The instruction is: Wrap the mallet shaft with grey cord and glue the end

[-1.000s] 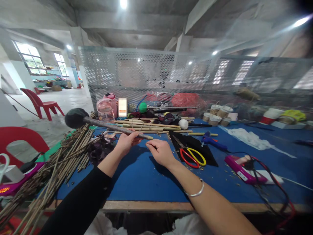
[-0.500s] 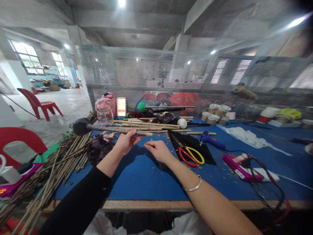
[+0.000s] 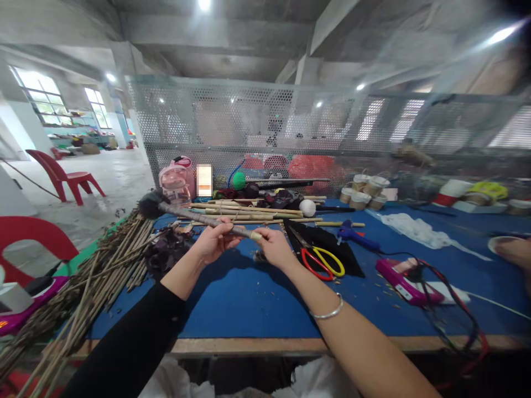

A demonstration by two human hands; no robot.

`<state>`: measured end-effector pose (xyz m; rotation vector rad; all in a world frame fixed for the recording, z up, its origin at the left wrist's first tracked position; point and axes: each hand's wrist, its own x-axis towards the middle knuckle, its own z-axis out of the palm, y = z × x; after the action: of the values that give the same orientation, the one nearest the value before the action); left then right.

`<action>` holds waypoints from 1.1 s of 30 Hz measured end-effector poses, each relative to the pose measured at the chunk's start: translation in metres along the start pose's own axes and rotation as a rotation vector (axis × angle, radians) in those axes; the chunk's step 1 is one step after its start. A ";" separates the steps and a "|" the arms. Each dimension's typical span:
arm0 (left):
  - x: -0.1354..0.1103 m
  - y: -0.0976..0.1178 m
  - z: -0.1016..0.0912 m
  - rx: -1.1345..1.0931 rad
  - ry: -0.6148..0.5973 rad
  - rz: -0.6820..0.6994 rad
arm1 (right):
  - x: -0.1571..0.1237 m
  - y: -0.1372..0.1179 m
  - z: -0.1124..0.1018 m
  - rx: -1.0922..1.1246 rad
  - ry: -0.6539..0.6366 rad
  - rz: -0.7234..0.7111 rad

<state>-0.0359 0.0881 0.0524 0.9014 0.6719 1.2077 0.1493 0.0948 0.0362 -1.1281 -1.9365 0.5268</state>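
A stick wrapped in dark grey material (image 3: 199,216) slants across in front of me, with a dark round head (image 3: 150,205) at its left end and a bare pale tip at its right. My left hand (image 3: 215,241) is closed round the stick near its right part. The fingers of my right hand (image 3: 274,246) pinch the pale tip. Dark crumpled cloth (image 3: 168,251) lies below the round head. Right of my right hand, red-and-yellow-handled scissors (image 3: 321,262) rest on black cloth (image 3: 350,264).
Bundled dry sticks (image 3: 124,254) cover the table's left side. Bare sticks (image 3: 253,210) and a white ball (image 3: 307,208) lie behind my hands. A blue glue gun (image 3: 357,236) and a purple power strip (image 3: 409,284) are at right. Another person's hand (image 3: 514,249) shows at the right edge.
My right hand has moved up to the stick and taken its pale tip. The round head has shifted right, and the stick slants more. Another person's hand has come further into view at right.
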 end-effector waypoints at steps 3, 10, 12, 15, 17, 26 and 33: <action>0.005 -0.005 -0.003 -0.043 0.077 0.037 | -0.008 -0.012 0.005 -0.163 -0.149 -0.087; 0.005 -0.007 -0.003 0.187 0.084 0.022 | -0.010 -0.023 -0.011 -0.261 0.015 -0.157; 0.003 -0.006 -0.002 0.185 0.009 -0.018 | -0.005 -0.017 -0.015 -0.087 0.034 -0.090; 0.001 -0.004 0.001 0.067 -0.019 -0.049 | -0.001 -0.010 -0.015 0.222 -0.057 0.072; 0.001 -0.005 0.002 0.000 0.004 -0.050 | 0.000 -0.010 -0.014 0.389 -0.146 0.183; -0.004 -0.010 0.005 0.577 0.085 -0.146 | -0.001 -0.007 -0.010 0.242 -0.213 0.240; -0.017 -0.009 0.021 1.572 0.012 0.777 | 0.001 -0.008 -0.012 0.145 -0.182 0.211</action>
<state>-0.0180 0.0656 0.0552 2.6326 1.3706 1.1856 0.1547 0.0907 0.0490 -1.2329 -1.9063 0.8976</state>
